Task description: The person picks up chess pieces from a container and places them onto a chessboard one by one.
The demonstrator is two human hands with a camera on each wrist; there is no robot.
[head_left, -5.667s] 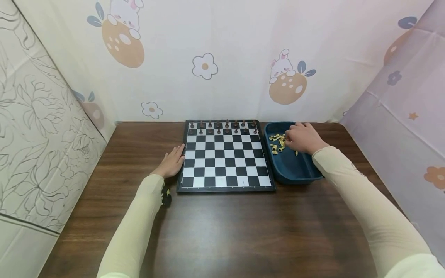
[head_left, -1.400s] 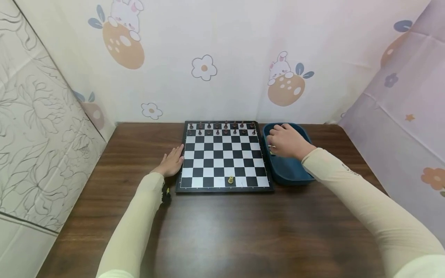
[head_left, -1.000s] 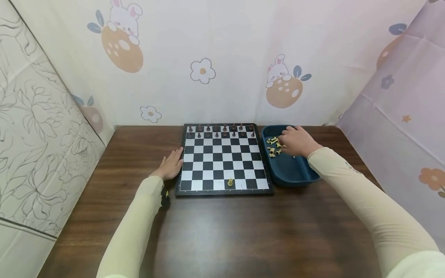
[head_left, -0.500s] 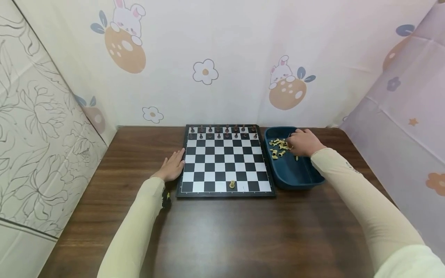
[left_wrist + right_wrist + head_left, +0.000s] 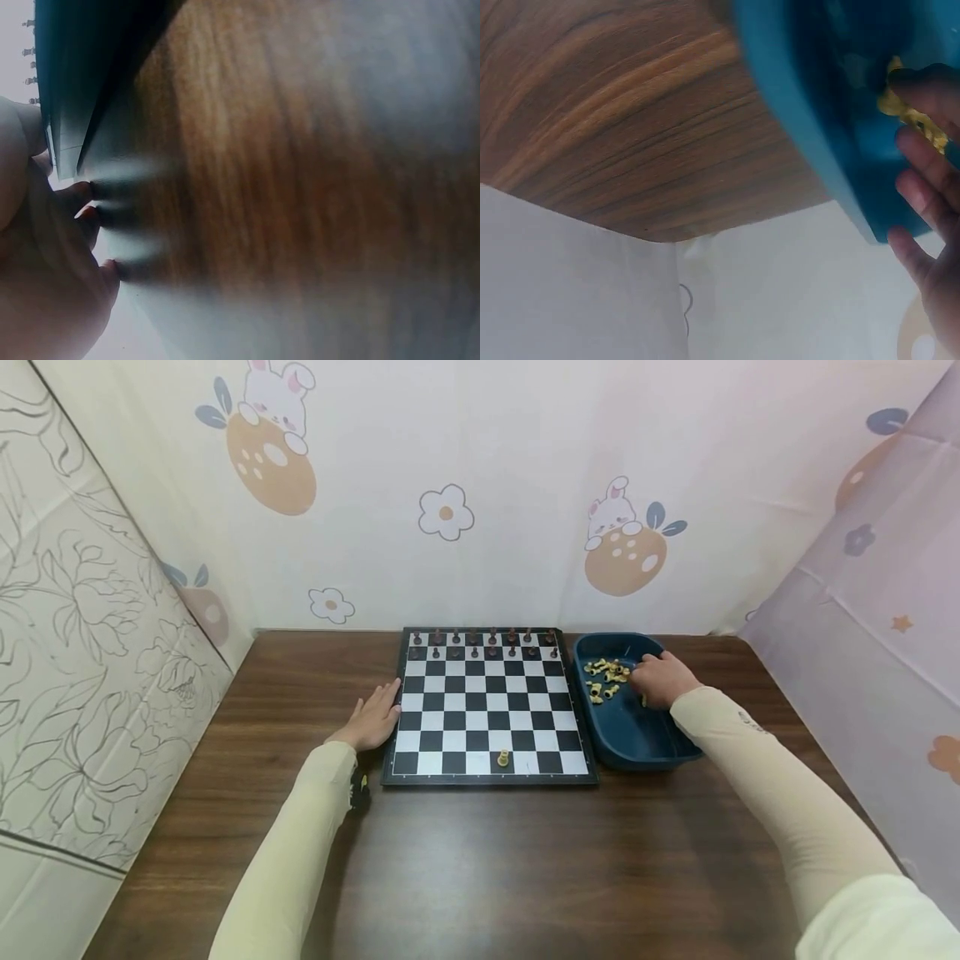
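Note:
A folding-style chessboard [image 5: 486,710] lies on the table, with two rows of dark brown chess pieces [image 5: 474,652] along its far side. One yellow chess piece [image 5: 503,759] stands on a dark square in the nearest row. My left hand [image 5: 370,720] lies with extended fingers against the board's left edge. To the right, my right hand [image 5: 660,681] reaches down into a blue tray [image 5: 637,752], fingers pointing at yellow chess pieces [image 5: 606,671]. In the right wrist view, its fingertips overlap a yellow piece [image 5: 889,103]; I cannot tell whether they pinch it.
The brown wooden table [image 5: 480,868] extends in front of the board and to both sides. The tray stands close beside the board's right edge. A patterned curtain [image 5: 510,543] hangs behind the table, with a flower-patterned panel [image 5: 97,635] at the left.
A yellow chess piece has come onto the board's near row since the earliest frame. Lately my right hand has shifted slightly right and lower inside the tray. My left hand stays at the board's edge.

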